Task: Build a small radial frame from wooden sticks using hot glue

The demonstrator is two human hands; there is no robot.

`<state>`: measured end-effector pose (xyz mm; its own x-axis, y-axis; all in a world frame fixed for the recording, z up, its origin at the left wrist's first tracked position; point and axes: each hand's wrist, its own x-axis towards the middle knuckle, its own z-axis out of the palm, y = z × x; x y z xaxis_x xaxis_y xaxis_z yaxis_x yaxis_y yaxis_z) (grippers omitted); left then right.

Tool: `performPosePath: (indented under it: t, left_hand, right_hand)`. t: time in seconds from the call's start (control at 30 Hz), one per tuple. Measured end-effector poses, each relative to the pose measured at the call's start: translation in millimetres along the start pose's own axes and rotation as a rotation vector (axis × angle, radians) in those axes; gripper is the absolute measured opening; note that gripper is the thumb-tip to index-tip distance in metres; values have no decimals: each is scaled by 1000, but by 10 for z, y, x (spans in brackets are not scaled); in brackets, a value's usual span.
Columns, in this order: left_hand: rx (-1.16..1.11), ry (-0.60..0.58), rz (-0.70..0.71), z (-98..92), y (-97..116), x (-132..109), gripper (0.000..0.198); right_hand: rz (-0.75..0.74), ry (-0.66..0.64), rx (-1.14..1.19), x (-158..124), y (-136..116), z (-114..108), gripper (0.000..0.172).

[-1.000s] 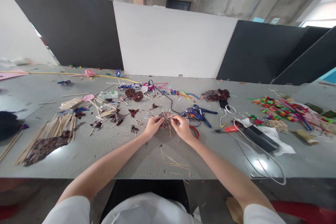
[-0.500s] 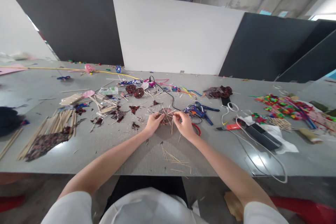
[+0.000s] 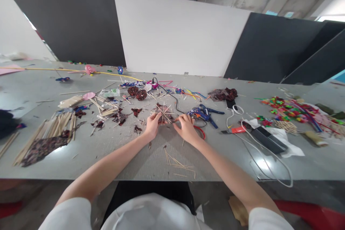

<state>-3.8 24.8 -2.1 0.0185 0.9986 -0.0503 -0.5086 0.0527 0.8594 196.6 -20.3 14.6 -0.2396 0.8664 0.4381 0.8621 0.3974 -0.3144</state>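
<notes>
A star of thin wooden sticks [image 3: 163,113] lies over a piece of dark patterned cloth [image 3: 156,109], at the middle of the table. My left hand [image 3: 152,126] is closed on the star's left side, thumb on top near the cloth's edge. On the other side my right hand [image 3: 186,126] has its fingers bent around the cloth's right edge, thumb and forefinger close together; the fingertips are small and partly hidden. Just right of that hand lie a blue glue gun [image 3: 201,112] and red-handled scissors [image 3: 201,133], largely covered by the hand.
A bundle of sticks [image 3: 58,126] and patterned cloth [image 3: 44,149] lie at left. Cloth scraps [image 3: 137,111] are scattered in the middle. Loose sticks [image 3: 180,165] lie near the front edge. At right are a cutter knife [image 3: 237,130], a black power strip [image 3: 265,139] and colourful pompoms [image 3: 283,106].
The stick star has moved slightly left and away from me, and now shows above my hands. My right hand has moved from the sticks to the cloth's right edge.
</notes>
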Motion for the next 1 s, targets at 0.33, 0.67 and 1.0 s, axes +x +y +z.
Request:
performPosePath:
  t: [0.33,0.67,1.0]
  left_hand:
    - [89,-203,5,36,17,-140,46]
    - [112,-268,16,49,18,-226,45]
    - [-36,-85,-61,-32,139,-142,40]
  right_hand:
    - [26,-53,-90,76,-116,121,36]
    - [-55,-32,103,50,-31,5,30]
    - [52,134,101,142,255,-340,45]
